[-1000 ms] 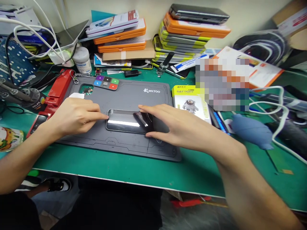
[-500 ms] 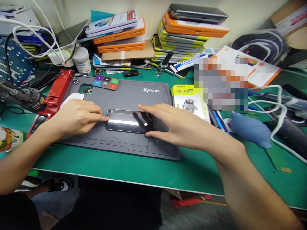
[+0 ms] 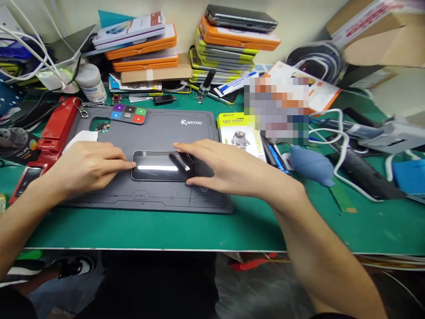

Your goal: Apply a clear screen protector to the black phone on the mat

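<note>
A smartphone (image 3: 156,173) with a glossy black screen and a light rim lies flat on a grey work mat (image 3: 156,133). My left hand (image 3: 89,164) has its fingers closed, the forefinger reaching out so its tip presses the phone's left end. Around the right end, the thumb and fingers of my right hand (image 3: 222,166) grip the long edges; that end is partly hidden and dark reflections cross the screen. A white sheet (image 3: 79,138) shows behind my left hand. Whether the left hand touches this sheet is unclear.
A red clamp-like device (image 3: 59,124) stands left of the mat. Beside the mat's right edge lie a battery box (image 3: 237,133) and a blue air blower (image 3: 312,165). Stacked cases (image 3: 226,48) line the back, and a white cable (image 3: 343,155) loops at the right.
The camera view has swung right, so everything sits farther left. Both hands keep the same hold on the phone, which stays in place on the mat.
</note>
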Available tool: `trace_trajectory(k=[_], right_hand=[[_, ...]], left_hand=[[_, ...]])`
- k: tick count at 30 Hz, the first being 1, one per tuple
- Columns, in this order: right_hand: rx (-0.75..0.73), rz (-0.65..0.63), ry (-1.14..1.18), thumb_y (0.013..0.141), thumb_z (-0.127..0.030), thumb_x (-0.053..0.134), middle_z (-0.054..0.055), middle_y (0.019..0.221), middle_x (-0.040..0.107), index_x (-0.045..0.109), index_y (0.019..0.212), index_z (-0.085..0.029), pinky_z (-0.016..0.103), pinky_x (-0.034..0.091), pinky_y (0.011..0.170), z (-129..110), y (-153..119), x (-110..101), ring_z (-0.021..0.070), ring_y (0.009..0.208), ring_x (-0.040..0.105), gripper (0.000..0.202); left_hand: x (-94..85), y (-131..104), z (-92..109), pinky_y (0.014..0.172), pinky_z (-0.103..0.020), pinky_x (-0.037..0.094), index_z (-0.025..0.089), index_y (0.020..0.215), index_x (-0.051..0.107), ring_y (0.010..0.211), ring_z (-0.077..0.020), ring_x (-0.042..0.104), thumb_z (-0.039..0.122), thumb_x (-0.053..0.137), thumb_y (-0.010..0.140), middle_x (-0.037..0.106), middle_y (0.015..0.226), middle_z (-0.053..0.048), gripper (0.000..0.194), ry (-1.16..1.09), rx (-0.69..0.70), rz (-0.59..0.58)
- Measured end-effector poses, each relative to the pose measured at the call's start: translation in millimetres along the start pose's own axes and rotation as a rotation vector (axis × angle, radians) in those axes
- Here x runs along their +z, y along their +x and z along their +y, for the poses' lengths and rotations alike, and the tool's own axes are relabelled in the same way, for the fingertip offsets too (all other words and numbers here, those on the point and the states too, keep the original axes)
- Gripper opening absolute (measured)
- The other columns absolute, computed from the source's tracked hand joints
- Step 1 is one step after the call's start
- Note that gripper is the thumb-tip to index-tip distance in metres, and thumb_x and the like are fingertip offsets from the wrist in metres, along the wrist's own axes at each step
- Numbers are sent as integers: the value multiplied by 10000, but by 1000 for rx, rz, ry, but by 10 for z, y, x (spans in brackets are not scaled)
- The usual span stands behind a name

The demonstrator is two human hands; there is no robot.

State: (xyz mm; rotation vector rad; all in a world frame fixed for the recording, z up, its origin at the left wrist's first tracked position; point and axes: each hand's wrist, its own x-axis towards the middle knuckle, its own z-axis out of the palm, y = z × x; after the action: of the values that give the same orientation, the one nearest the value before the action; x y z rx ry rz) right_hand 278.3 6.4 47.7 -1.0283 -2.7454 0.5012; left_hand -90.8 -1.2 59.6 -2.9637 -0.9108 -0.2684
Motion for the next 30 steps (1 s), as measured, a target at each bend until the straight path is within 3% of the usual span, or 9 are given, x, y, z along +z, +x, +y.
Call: trace_trajectory(k=[6, 13, 20, 30], right_hand=[[-10, -1, -14, 1040, -446, 668, 161, 1451, 738, 452, 1713, -190, 553, 618, 1060, -6, -8, 10, 371, 1298, 707, 751], [-6, -3, -9, 1042, -446, 657, 163, 1476, 731, 454, 1714, -206, 544, 614, 1064, -8, -7, -3, 375, 1311, 708, 741], [0, -11, -5, 1030, -438, 676, 169, 1468, 735, 463, 1708, -186, 551, 625, 1038, -6, 7, 6, 378, 1293, 713, 754], [5, -15, -19, 1023, -422, 698, 172, 1502, 728, 472, 1707, -171, 539, 631, 1040, -11, 11, 7, 380, 1313, 717, 762]], left_hand=[[-11, -1, 15, 776, -321, 567, 321, 1196, 853, 908, -225, 774, 241, 532, 1064, 852, 1044, -48, 356, -90, -65, -22], [-18, 12, 39, 770, -330, 534, 305, 1216, 847, 905, -222, 763, 219, 464, 1087, 853, 1048, -50, 413, -5, -52, -74], [-14, -2, 33, 749, -328, 512, 246, 1227, 845, 872, -217, 759, 172, 463, 1097, 852, 1033, -50, 411, 75, 51, -11], [2, 8, 37, 749, -300, 490, 238, 1205, 850, 849, -187, 739, 148, 483, 1099, 847, 1025, -43, 392, 103, 84, 17]])
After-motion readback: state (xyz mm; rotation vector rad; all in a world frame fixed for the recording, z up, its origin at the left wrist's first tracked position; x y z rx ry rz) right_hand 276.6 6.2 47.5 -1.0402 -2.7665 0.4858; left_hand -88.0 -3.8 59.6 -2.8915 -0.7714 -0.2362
